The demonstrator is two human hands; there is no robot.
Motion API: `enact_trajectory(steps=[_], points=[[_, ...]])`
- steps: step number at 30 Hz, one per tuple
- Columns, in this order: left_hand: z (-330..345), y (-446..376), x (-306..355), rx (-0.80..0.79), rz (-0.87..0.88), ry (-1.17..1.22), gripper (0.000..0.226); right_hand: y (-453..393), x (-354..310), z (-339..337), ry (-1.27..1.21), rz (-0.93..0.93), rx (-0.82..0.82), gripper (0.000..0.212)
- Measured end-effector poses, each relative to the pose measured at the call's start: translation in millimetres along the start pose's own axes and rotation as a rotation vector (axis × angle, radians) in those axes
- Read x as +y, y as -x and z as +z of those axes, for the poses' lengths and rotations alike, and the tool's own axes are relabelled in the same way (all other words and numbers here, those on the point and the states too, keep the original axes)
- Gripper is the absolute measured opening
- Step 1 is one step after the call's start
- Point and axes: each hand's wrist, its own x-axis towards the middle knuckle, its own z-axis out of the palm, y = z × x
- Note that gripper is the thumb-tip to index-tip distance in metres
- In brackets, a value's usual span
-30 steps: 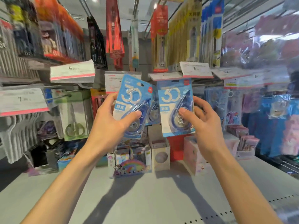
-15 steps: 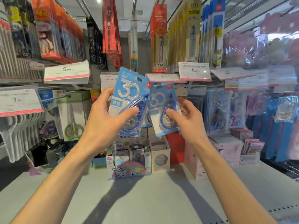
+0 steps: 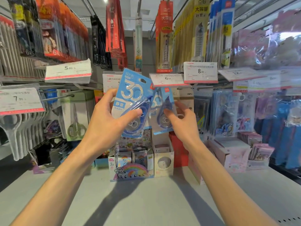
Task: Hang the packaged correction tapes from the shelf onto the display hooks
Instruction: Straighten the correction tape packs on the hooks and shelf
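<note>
My left hand [image 3: 105,118] grips a blue carded correction tape [image 3: 132,95] with a big "30" on it, tilted to the right, thumb on the blister. To its right a second blue correction tape pack [image 3: 164,111] hangs turned edge-on under the 6.00 price tag [image 3: 167,79]. My right hand [image 3: 182,121] pinches its blister between thumb and fingers. The hook that carries it is hidden behind the tag. Both hands are raised in front of the middle hook row.
Price tags for 5.00 [image 3: 68,70], 7.90 [image 3: 19,100] and 8.00 [image 3: 200,72] stick out at hand height. Scissors packs [image 3: 76,118] hang at the left, character items [image 3: 228,115] at the right. Small boxes [image 3: 132,162] stand at the back of the grey shelf [image 3: 146,201].
My right hand has pushed its pack back and left under the 6.00 tag, and the pack has turned from face-on to edge-on. My left hand has stayed almost still, its pack tilting a little more.
</note>
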Motion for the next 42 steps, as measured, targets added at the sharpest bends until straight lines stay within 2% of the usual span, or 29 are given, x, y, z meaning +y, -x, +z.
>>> enact_trajectory(steps=[4,8,11,14,17,19,21,26,29,31,34,42], points=[[-3.1,0.9,-4.9,0.01,-0.011,-0.001,0.042,-8.7,10.9,19.5,0.006,0.061,0.01,0.054],[-4.2,2.5,-8.8,0.02,-0.03,-0.018,0.041,-10.4,13.1,18.6,0.12,0.061,-0.018,0.034],[-1.1,4.1,-12.9,0.018,-0.058,-0.014,0.041,-3.2,7.5,3.4,0.226,0.036,-0.023,0.038],[6.2,7.5,-18.9,0.008,-0.087,0.004,0.04,13.5,-3.2,-11.3,0.227,-0.022,0.0,0.032],[18.8,11.9,-24.4,-0.016,-0.116,0.022,0.039,34.5,-10.5,-20.7,0.137,-0.083,-0.123,0.026],[29.9,14.2,-27.7,-0.026,-0.128,0.027,0.039,46.5,-11.9,-22.8,0.07,-0.074,-0.241,0.029],[40.4,15.2,-30.2,-0.055,-0.143,0.029,0.041,53.7,-9.9,-22.9,-0.007,-0.036,-0.274,0.03],[49.4,9.9,-32.6,-0.114,-0.15,-0.001,0.048,55.9,0.7,-31.3,-0.246,0.087,-0.218,0.021],[46.6,2.0,-25.2,-0.083,-0.123,-0.025,0.04,53.8,7.3,-45.3,-0.375,0.154,-0.159,0.025],[47.4,-3.3,-17.1,-0.076,-0.109,-0.019,0.033,52.4,11.2,-54.1,-0.379,0.156,-0.111,0.029],[52.2,-10.5,-3.2,-0.082,-0.085,0.015,0.027,50.2,15.2,-61.3,-0.345,0.138,-0.074,0.021],[45.0,-29.2,17.0,-0.082,0.014,0.106,0.023,32.9,4.1,-50.1,-0.306,0.038,-0.093,0.018]])
